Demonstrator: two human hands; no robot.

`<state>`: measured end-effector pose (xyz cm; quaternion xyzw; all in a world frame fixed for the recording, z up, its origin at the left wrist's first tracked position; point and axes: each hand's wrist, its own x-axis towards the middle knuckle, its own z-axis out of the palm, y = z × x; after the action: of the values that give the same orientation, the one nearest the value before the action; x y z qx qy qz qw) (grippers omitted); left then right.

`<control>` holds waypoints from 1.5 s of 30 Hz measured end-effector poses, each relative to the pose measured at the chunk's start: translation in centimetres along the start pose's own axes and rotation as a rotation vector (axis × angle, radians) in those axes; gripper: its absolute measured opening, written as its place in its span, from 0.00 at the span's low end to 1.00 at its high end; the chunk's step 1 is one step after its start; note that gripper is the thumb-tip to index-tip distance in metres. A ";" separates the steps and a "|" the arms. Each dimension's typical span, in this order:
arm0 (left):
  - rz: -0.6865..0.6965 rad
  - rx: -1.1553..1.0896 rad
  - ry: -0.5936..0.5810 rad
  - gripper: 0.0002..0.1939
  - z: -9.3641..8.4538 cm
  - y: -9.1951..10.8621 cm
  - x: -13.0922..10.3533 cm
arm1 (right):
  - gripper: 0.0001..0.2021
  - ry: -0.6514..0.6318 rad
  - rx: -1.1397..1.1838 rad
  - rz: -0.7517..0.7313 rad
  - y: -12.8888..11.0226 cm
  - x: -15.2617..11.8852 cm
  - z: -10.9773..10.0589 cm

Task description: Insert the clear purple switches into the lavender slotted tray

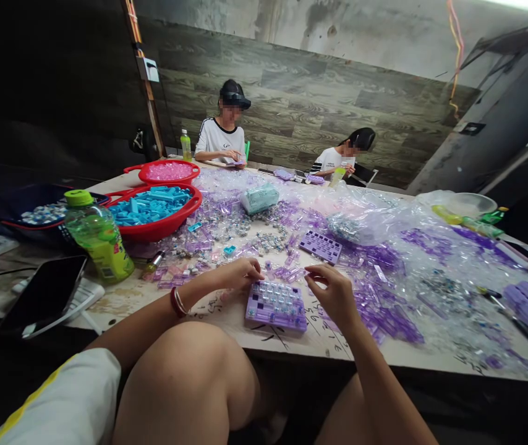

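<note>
A purple grid tray (287, 321) lies near the table's front edge, with clear, blocky pieces (276, 296) set in many of its slots and several slots dark. My left hand (244, 272) is at the tray's upper left corner, fingers curled together at the tips. Anything between them is too small to make out. To the right of the tray, my right hand (333, 292) is raised a little, thumb and forefinger brought together in a pinch. What it pinches cannot be made out. Behind the tray lies a second purple grid tray (322, 247). Loose purple clear pieces (379, 303) are heaped beside my right hand.
Red baskets hold blue pieces (153, 207) and pink pieces (169, 170). A green-capped bottle (101, 238) and a phone (46, 293) stand at left. A teal packet (260, 199) lies mid-table, plastic bags (375, 213) to its right. Two people (222, 136) sit across the table.
</note>
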<state>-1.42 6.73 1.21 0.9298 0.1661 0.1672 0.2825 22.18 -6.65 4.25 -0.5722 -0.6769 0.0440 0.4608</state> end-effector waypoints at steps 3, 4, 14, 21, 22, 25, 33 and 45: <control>0.003 0.016 -0.023 0.11 0.1 0.2 0.0 | 0.08 -0.049 0.036 -0.006 -0.1 -0.2 0.8; -0.014 0.022 -0.019 0.11 0.1 0.1 0.0 | 0.07 -0.059 0.042 -0.010 -0.1 -0.3 1.0; -0.054 -0.025 -0.001 0.05 0.4 -1.1 0.5 | 0.06 -0.082 0.028 -0.029 0.0 -0.3 1.5; -0.095 -0.021 0.041 0.06 0.8 -0.8 0.4 | 0.07 -0.159 0.034 -0.049 0.0 -0.5 2.4; -0.098 -0.022 0.043 0.06 0.8 -0.8 0.4 | 0.07 -0.182 0.018 -0.067 -0.1 -0.5 2.6; -0.103 -0.030 0.044 0.06 0.9 -0.9 0.4 | 0.07 -0.241 -0.044 -0.110 -0.3 -0.7 3.1; -0.063 -0.110 0.021 0.06 1.3 -0.9 0.3 | 0.09 -0.290 -0.098 -0.096 -0.4 -0.8 3.5; -0.142 -0.099 0.020 0.13 0.0 -0.3 0.3 | 0.09 -0.192 -0.024 -0.134 -1.4 -0.1 6.8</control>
<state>-1.18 7.07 1.13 0.8989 0.2262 0.1640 0.3374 16.54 -4.04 1.19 -0.5244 -0.7553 0.0595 0.3886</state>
